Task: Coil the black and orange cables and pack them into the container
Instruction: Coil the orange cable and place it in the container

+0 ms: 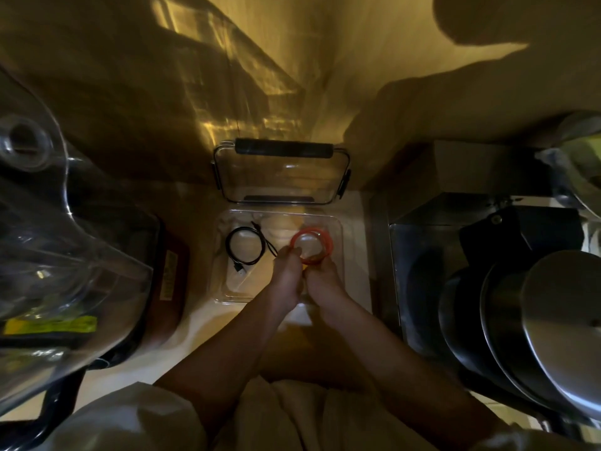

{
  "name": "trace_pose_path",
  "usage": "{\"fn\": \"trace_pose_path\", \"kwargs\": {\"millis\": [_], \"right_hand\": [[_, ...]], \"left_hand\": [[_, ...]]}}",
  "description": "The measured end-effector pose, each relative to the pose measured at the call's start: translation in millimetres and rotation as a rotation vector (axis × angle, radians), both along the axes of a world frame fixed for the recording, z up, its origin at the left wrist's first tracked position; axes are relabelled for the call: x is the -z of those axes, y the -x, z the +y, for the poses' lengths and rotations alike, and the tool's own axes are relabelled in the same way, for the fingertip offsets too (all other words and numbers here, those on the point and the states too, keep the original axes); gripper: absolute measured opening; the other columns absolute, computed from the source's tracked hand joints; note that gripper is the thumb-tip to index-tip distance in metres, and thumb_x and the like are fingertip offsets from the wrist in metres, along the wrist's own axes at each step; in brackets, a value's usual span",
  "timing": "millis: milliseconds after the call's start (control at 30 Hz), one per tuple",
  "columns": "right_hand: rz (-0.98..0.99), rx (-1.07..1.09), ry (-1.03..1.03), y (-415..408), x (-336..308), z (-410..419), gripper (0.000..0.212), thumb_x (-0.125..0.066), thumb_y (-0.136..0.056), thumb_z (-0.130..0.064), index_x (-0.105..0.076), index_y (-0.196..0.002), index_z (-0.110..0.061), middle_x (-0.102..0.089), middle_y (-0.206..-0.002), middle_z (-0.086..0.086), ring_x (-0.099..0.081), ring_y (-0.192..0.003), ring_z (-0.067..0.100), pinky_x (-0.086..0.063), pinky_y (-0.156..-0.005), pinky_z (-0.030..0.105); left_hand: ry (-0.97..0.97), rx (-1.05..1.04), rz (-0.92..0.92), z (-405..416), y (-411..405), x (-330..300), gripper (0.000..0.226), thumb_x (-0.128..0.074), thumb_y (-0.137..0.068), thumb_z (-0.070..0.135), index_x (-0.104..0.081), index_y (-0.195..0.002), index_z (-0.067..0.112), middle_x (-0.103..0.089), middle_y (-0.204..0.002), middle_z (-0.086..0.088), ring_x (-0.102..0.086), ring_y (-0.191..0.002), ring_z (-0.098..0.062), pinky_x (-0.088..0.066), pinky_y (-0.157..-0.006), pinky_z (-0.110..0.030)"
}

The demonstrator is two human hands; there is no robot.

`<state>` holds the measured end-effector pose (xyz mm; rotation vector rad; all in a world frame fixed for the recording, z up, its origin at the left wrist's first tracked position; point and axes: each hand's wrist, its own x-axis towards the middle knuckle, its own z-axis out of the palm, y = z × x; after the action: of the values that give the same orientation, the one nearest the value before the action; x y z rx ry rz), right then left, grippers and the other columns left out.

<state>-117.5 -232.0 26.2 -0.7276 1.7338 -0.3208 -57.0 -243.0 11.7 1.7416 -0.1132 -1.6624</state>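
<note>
- Head view, looking straight down in dim yellow light: a clear rectangular plastic container (338,242) sits open on a pale counter (356,288), in the middle of the scene.
- Its clear lid with black clips (282,172) stands just beyond the far edge of the container.
- A thin black cable wound into a loose ring (244,245) lies inside the container on the left, with one plug end trailing toward the near side.
- An orange cable wound into a tight ring (313,245) is held over the right part of the container, its near edge between both hands.
- The left hand (286,281) has fingers curled, pinching the near left edge of the orange coil.
- The right hand (325,281) has fingers curled around the near right edge of the same coil; the two hands touch.
- A clear blender jug (48,239) fills the left side.
- Stacked steel pots and lids (527,327) stand at the right.
</note>
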Motion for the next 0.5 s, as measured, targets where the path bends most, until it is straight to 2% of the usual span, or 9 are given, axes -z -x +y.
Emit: {"fn": "trace_pose_path", "kwargs": {"millis": [100, 167, 300, 433, 500], "right_hand": [[0.05, -0.034, 0.015, 10, 46, 4, 0.072, -0.044, -0.072, -0.044, -0.039, -0.142, -0.027, -0.054, -0.135, 0.008, -0.059, -0.116, 0.026, -0.053, -0.096, 0.046], [0.04, -0.031, 0.004, 10, 39, 5, 0.068, -0.042, -0.076, -0.043, -0.039, -0.142, -0.029, -0.056, -0.135, 0.006, -0.059, -0.115, 0.024, -0.052, -0.097, 0.046], [-0.001, -0.029, -0.017, 3, -9, 3, 0.036, -0.042, -0.094, -0.033, -0.055, -0.126, -0.023, -0.066, -0.115, 0.006, -0.064, -0.103, 0.022, -0.053, -0.094, 0.044], [0.007, -0.068, 0.015, 7, -4, 3, 0.03, -0.045, -0.092, -0.024, -0.061, -0.116, -0.022, -0.068, -0.109, 0.008, -0.065, -0.1, 0.025, -0.055, -0.092, 0.048], [-0.002, -0.094, 0.009, 11, 1, 3, 0.032, -0.047, -0.086, -0.024, -0.062, -0.114, -0.023, -0.068, -0.109, 0.008, -0.065, -0.101, 0.026, -0.053, -0.094, 0.049]], "left_hand": [[-0.007, 0.022, -0.007, 1, 1, -5, 0.03, -0.044, -0.09, 0.022, -0.066, -0.109, 0.015, -0.07, -0.107, -0.016, -0.067, -0.098, -0.033, -0.054, -0.09, -0.049], [-0.014, 0.032, -0.013, 1, 1, -10, 0.03, -0.041, -0.094, 0.02, -0.062, -0.114, 0.015, -0.068, -0.109, -0.015, -0.065, -0.1, -0.031, -0.054, -0.088, -0.044], [0.007, 0.084, -0.035, 4, 2, -12, 0.028, -0.043, -0.094, 0.015, -0.06, -0.117, 0.013, -0.066, -0.109, -0.015, -0.063, -0.099, -0.03, -0.053, -0.083, -0.037], [-0.026, 0.124, -0.035, 4, -1, -12, 0.024, -0.048, -0.093, 0.009, -0.058, -0.114, 0.002, -0.063, -0.088, -0.012, -0.061, -0.079, -0.025, -0.048, -0.061, -0.03], [-0.033, 0.138, -0.053, 5, -3, -10, 0.025, -0.047, -0.093, 0.007, -0.059, -0.114, -0.002, -0.064, -0.088, -0.013, -0.061, -0.076, -0.023, -0.047, -0.059, -0.029]]}}
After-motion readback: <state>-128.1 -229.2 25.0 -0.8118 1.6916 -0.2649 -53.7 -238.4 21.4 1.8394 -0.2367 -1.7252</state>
